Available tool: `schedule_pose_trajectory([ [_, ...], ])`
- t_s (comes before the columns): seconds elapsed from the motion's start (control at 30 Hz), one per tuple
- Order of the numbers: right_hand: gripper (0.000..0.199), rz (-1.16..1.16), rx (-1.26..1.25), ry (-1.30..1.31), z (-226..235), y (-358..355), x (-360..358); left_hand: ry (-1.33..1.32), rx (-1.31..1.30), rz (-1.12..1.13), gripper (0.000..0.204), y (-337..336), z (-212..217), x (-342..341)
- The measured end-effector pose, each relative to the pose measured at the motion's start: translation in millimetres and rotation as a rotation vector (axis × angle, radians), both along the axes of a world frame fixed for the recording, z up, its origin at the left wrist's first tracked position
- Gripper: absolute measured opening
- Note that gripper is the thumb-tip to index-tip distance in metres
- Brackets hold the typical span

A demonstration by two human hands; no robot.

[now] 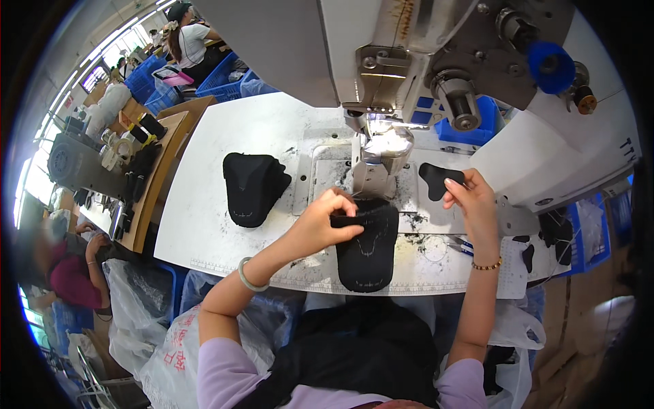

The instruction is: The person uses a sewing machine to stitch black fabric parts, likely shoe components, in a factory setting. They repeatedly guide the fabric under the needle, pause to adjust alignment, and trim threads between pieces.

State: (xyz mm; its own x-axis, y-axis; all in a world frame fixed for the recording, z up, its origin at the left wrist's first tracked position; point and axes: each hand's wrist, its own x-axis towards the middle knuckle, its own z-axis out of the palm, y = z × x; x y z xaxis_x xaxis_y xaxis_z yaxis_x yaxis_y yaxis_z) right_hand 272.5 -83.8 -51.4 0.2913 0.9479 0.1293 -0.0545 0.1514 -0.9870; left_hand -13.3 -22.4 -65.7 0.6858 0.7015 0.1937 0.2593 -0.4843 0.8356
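- Two bare hands work at a sewing machine on a white tabletop.
- The left hand has its grip closed on the top edge of a black fabric panel, which lies flat just in front of the needle area.
- The right hand pinches a small black cut piece at its right end, fingertips closed on it, to the right of the presser foot.
- A stack of black panels lies on the tabletop well left of the machine.
- More small black pieces sit near the right edge.
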Motion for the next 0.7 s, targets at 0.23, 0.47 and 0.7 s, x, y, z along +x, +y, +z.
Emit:
schedule_pose_trajectory([
  [0.23, 0.006, 0.326, -0.058, 0.194, 10, -37, -43, -0.664, -0.911, -0.007, 0.018, -4, 8, 1],
  [0.47, 0.017, 0.048, 0.101, 0.035, 5, -29, -103, -0.807, -1.045, 0.027, 0.024, -22, 34, 17],
  [0.7, 0.019, -0.059, 0.180, 0.017, 4, -21, -110, -0.554, -0.694, 0.008, 0.024, -27, 31, 20],
])
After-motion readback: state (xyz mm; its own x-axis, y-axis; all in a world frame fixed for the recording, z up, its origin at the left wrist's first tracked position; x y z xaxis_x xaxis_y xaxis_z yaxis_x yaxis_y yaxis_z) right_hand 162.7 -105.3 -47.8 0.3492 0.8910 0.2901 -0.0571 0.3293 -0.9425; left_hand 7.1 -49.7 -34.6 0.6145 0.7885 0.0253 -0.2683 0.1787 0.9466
